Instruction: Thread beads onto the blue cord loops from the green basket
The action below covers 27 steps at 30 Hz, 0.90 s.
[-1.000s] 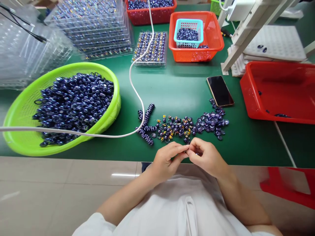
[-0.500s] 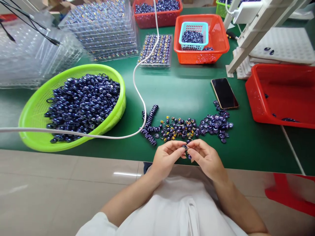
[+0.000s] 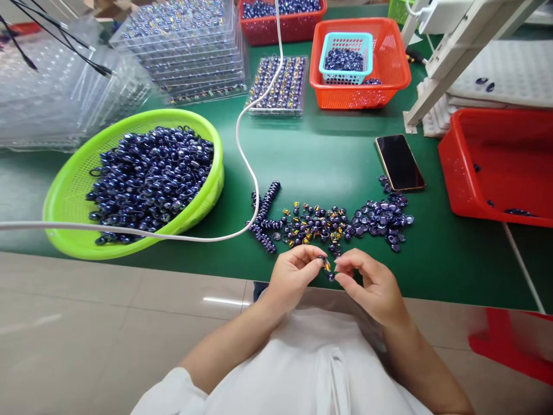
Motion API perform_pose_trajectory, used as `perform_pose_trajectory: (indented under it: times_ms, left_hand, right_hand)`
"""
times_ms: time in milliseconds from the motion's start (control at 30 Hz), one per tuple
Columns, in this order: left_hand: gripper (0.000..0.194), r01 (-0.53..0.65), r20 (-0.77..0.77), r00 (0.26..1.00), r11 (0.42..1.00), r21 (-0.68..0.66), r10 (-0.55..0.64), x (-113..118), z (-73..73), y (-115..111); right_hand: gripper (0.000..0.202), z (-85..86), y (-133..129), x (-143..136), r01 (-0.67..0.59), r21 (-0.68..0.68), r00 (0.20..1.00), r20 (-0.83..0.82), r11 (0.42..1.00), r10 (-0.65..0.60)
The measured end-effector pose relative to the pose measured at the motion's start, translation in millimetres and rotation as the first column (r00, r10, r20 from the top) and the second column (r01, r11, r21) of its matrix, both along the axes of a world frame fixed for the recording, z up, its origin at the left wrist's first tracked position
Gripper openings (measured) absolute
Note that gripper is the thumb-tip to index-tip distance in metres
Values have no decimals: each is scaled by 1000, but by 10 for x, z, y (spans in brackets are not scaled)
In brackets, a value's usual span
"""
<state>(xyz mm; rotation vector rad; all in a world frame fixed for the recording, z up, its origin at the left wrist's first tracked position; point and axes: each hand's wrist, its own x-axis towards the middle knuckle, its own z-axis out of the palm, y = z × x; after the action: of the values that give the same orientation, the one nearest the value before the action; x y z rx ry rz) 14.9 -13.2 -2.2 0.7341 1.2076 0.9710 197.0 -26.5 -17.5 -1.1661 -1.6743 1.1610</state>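
My left hand (image 3: pixel 294 274) pinches a small dark, shiny part with a yellow block and a round bead-like end (image 3: pixel 329 271) between thumb and index finger. Just to its right is my right hand (image 3: pixel 367 282), thumb and fingers parted with nothing visible between them. Beyond my hands lies a pile of small parts with dark bead ends and yellow blocks (image 3: pixel 317 223). To the right of that pile are loose dark oval caps (image 3: pixel 382 218). On its left, dark glossy rings (image 3: pixel 268 204) lie stacked in rows.
A green basket (image 3: pixel 56 213) heaped with dark looped parts stands left, a white cable (image 3: pixel 203 238) crossing it. A phone (image 3: pixel 400 162) and red bin (image 3: pixel 458 196) are right. Behind are stacked clear trays (image 3: pixel 185 63), a filled tray (image 3: pixel 279 86) and an orange basket (image 3: pixel 358 101).
My right hand has drawn back to the right and its fingers have come apart. The small part stays in my left hand, its yellow block now showing. The view has shifted slightly.
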Motion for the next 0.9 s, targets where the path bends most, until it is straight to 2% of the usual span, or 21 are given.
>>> perform_pose_trajectory:
  times_ms: [133, 233, 300, 433, 567, 767, 900]
  left_hand:
    - [11, 22, 3, 1000, 999, 23, -23, 21, -8, 8]
    - [11, 39, -11, 999, 999, 18, -39, 55, -6, 18]
    - [13, 57, -10, 998, 998, -1, -57, 82, 4, 26]
    - [18, 97, -16, 995, 995, -32, -98, 121, 39, 40]
    - [16, 108, -13, 994, 994, -11, -108, 126, 55, 41]
    - [7, 103, -22, 995, 992, 65, -102, 131, 23, 23]
    - [7, 112, -37, 993, 991, 69, -110, 143, 16, 21]
  right_hand:
    - [25, -61, -46, -34, 31, 191, 999, 32, 981, -38]
    - [24, -91, -65, -64, 79, 279, 993, 60, 957, -100]
    - [18, -96, -71, -77, 140, 271, 984, 71, 952, -165]
    - [9, -88, -77, -84, 237, 164, 968, 50, 958, -248]
    - [6, -88, -84, -80, 223, 74, 974, 6, 972, -224]
    - [8, -110, -99, -81, 186, 74, 983, -13, 980, -186]
    - [9, -113, -107, -76, 170, 78, 986, -18, 982, -169]
